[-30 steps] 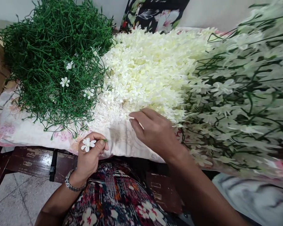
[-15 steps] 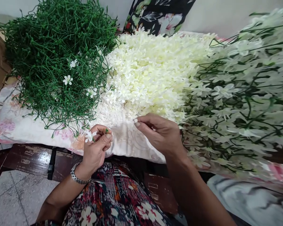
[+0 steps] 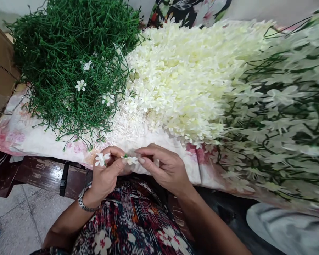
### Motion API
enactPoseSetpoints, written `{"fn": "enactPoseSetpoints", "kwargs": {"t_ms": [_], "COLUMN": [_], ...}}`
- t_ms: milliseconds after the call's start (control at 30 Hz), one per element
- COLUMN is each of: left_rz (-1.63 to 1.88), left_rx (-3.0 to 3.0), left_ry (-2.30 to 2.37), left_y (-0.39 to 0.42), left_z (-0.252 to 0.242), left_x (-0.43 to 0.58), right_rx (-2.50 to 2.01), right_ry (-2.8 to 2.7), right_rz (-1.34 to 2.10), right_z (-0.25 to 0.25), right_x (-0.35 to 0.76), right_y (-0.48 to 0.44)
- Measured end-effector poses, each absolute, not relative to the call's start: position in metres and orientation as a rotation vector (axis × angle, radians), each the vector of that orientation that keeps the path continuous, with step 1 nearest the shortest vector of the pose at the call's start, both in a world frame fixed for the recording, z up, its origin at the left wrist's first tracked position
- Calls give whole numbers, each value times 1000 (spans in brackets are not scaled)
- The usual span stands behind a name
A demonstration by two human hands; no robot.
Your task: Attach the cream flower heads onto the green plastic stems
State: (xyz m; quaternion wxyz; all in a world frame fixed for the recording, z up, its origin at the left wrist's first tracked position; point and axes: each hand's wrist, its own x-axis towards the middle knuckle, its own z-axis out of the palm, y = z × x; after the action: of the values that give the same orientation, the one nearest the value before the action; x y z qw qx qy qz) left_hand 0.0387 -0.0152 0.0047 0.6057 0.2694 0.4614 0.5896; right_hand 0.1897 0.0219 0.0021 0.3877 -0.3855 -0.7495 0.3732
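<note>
My left hand [image 3: 108, 171] pinches a green plastic flower stem between thumb and forefinger. One artificial white flower [image 3: 102, 159] of that stem shows beside the curled fingers. At the fingertips, another white flower [image 3: 130, 160] sits on a green tip, between both hands. My right hand [image 3: 166, 168] comes from the other side, thumb and forefinger closed at this flower's edge. A heap of green stems [image 3: 74, 46] with a few white blooms lies at the left. A pile of loose white flower heads [image 3: 186, 78] fills the middle, and thin white stamens [image 3: 129, 124] lie in front of it.
At the right, stems with white flowers [image 3: 279, 131] form a big bunch near my right arm. A floral cloth [image 3: 48, 138] covers the work surface. There is a cardboard box [image 3: 0, 71] at the left edge and a dark floral bag [image 3: 191, 12] behind.
My right hand has moved left and down from the flower pile to my left hand. A white flower now shows on the green tip, which was bare before. The view has shifted slightly.
</note>
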Motion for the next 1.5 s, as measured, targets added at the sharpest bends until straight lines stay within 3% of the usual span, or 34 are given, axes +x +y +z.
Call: {"fn": "enactPoseSetpoints", "kwargs": {"t_ms": [233,400,867,1500], "left_rz": [1435,1429,1435,1379], "left_rx": [826,803,731,810], "left_ry": [1308,1308,1289,1280], "left_y": [-15,-11,-7,-11], "left_z": [-8,-9,-4,-6], "left_x": [20,20,32,42], "right_rx": [-1176,-1219,-1057,-1104], "right_ry": [-2367,-2512,-2142,-2110], "right_rz": [156,-140,538,350], "right_z": [3,-1,29,12], "right_x": [181,165,177,160], "right_y": [45,49,22,13]}}
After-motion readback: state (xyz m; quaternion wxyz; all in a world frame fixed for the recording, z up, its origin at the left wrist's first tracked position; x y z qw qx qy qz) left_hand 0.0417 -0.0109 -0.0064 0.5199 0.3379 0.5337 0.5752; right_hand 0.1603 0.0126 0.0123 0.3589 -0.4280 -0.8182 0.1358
